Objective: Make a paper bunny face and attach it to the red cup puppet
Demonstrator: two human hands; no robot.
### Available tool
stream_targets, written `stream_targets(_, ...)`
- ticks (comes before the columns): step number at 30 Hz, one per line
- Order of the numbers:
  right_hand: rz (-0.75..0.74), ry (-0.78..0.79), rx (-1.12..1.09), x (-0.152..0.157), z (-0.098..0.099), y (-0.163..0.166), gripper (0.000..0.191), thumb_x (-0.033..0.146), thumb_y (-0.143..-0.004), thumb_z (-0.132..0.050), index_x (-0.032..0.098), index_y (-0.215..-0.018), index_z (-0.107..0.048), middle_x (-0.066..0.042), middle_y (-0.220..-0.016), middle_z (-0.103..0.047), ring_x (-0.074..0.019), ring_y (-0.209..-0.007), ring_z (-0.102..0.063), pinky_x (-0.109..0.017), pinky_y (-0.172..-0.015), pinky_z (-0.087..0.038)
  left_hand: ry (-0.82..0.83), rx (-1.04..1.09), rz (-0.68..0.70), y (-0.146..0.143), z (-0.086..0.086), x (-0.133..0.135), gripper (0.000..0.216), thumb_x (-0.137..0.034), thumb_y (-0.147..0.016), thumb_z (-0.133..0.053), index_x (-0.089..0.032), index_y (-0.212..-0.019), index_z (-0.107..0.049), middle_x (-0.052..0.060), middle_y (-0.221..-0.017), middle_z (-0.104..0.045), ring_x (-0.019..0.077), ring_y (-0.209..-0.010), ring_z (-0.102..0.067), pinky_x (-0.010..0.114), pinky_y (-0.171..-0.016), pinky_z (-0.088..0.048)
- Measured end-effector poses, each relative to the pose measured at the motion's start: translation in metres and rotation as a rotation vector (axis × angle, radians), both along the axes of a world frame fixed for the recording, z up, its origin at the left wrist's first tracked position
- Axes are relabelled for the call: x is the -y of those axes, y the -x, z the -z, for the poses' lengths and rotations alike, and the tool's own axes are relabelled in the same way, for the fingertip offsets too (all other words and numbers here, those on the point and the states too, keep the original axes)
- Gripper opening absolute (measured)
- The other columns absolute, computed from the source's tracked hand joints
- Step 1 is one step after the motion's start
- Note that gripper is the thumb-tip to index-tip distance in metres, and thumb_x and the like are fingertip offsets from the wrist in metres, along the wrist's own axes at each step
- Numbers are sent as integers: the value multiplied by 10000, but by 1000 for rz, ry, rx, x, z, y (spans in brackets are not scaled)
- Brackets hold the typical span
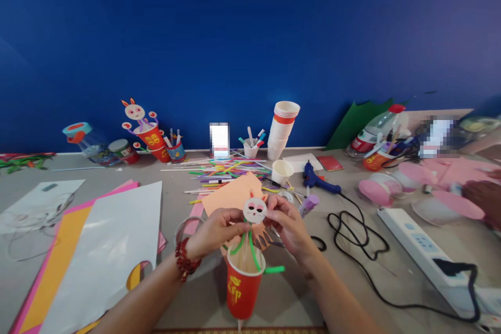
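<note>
A round paper rabbit face [255,210] on a thin stick stands up out of a red paper cup [242,284] near the table's front edge. Green straws [253,255] bend out of the cup too. My left hand [213,230], a red bead bracelet on its wrist, is closed with its fingertips at the left side of the rabbit face. My right hand [285,222] pinches the face from the right. Behind the hands lies an orange paper sheet [230,195].
White, yellow and pink sheets [105,240] lie at the left. A blue glue gun [319,180], its black cord [352,235], a power strip [418,242], a cup stack [282,128], scattered straws [223,169] and a finished rabbit cup [146,133] lie beyond. Another person's hand [483,195] is at the right.
</note>
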State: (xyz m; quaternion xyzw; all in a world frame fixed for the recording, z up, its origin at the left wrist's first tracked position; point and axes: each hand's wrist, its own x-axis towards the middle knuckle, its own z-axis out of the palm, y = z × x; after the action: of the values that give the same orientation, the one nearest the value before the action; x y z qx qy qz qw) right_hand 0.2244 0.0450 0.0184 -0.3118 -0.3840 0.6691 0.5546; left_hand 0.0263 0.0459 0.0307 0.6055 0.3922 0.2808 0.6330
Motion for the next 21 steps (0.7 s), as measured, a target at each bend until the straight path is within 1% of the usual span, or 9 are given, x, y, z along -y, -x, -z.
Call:
stream_targets(2,-12,23,6,-2,1,-2,214,198,-674,-774,181,-642,-563,27,-700,-560,-84,-537,-477,-182,-474,-393,-1,33,11,-1,-3,-1,373,-462,-808,-698,-131,-978,-735,72,-874,-753,189,-768,-669,250,-680,-506)
stream_targets(6,-40,52,11,-3,2,-1,208,184,-666,-765,177,-630,-560,35,-653,-554,-79,-522,-479,-173,-470,-394,-9,53,22,-4,-4,-2,366,-440,-831,-682,-140,-1037,-723,80,-917,-764,220,-832,-694,296,-763,-526)
stream_targets(8,-20,57,1,-4,2,-2,197,168,-664,-755,178,-631,-561,38,-625,-550,-82,-514,-481,-177,-466,-393,-28,71,6,-5,-1,-1,360,-427,-832,-687,-142,-1051,-715,90,-968,-763,232,-887,-698,310,-808,-526)
stream_targets(10,23,57,-17,-6,2,-5,191,160,-663,-742,186,-640,-554,44,-591,-545,-88,-498,-482,-183,-458,-389,-13,101,-13,-7,3,-1,365,-419,-826,-701,-142,-1063,-699,105,-1000,-759,241,-930,-704,319,-834,-525)
stream_targets(13,94,44,-53,-10,3,-11,190,168,-680,-711,199,-653,-525,58,-557,-534,-88,-489,-484,-181,-466,-382,54,153,-48,-9,5,0,356,-411,-820,-714,-134,-1040,-674,127,-971,-763,240,-916,-719,321,-818,-535)
stream_targets(15,108,38,-60,-12,4,-14,188,170,-691,-696,201,-653,-515,63,-543,-531,-84,-487,-480,-178,-475,-381,86,187,-57,-10,4,1,336,-405,-821,-717,-128,-1001,-663,131,-934,-767,229,-880,-724,319,-803,-542)
stream_targets(17,89,43,-49,-11,5,-12,184,168,-691,-699,199,-654,-522,62,-534,-531,-85,-479,-479,-180,-468,-377,112,215,-52,-11,2,2,337,-409,-827,-711,-122,-994,-655,131,-921,-766,218,-837,-726,317,-782,-550)
stream_targets(21,25,47,-9,-7,5,-1,200,172,-679,-739,185,-640,-543,46,-569,-550,-88,-481,-489,-187,-451,-377,143,222,-77,-14,-1,3,377,-421,-827,-705,-122,-1049,-651,121,-955,-761,207,-782,-724,311,-738,-557)
